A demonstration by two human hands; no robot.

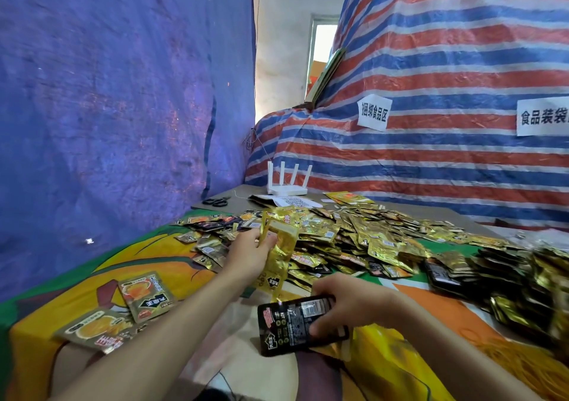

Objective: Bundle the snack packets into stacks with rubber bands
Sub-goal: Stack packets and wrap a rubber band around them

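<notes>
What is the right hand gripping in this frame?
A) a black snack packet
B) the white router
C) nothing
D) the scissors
A: the right hand curls its fingers round the black snack packet, while the left hand pinches gold packets.

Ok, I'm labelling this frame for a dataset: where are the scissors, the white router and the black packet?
scissors (215, 202): head view, on the dark handles.
white router (288, 191): head view, on its flat base below the four antennas.
black packet (289, 326): head view, on its printed face, clear of the fingers gripping it.
</notes>
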